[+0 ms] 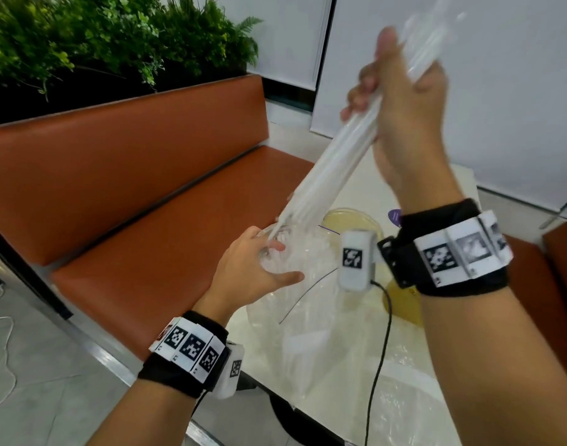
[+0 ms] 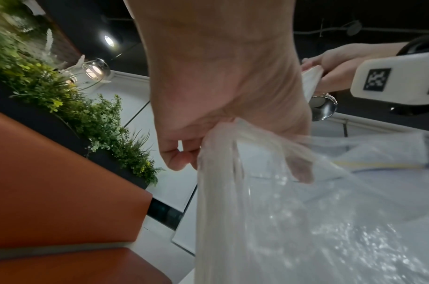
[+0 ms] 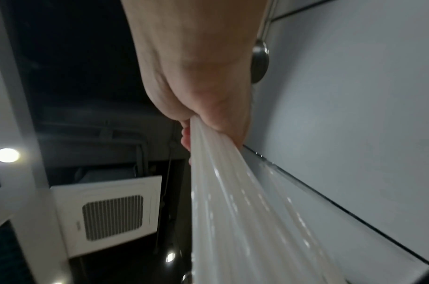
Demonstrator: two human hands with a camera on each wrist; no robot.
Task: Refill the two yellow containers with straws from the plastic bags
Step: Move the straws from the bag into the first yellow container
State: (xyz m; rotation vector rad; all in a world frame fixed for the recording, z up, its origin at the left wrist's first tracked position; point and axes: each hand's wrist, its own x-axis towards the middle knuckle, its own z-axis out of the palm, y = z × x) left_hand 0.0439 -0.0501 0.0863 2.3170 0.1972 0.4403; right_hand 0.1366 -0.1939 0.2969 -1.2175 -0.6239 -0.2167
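My right hand (image 1: 401, 101) is raised high and grips a bundle of long white straws (image 1: 327, 162), whose lower ends still reach into the mouth of a clear plastic bag (image 1: 295, 284). The right wrist view shows the same straws (image 3: 232, 192) fanning out from the fist (image 3: 203, 107). My left hand (image 1: 259, 262) pinches the bag's rim at its opening; in the left wrist view the bag (image 2: 281, 211) hangs from the curled fingers (image 2: 181, 157). One yellow container (image 1: 349, 220) stands behind the bag, another (image 1: 401, 304) sits partly hidden under my right wrist.
The pale table (image 1: 356, 381) holds a second clear plastic bag (image 1: 414, 410) near the front. An orange bench seat (image 1: 166, 220) runs along the left, with green plants (image 1: 99, 43) behind its backrest. A purple tag (image 1: 394, 217) lies past the containers.
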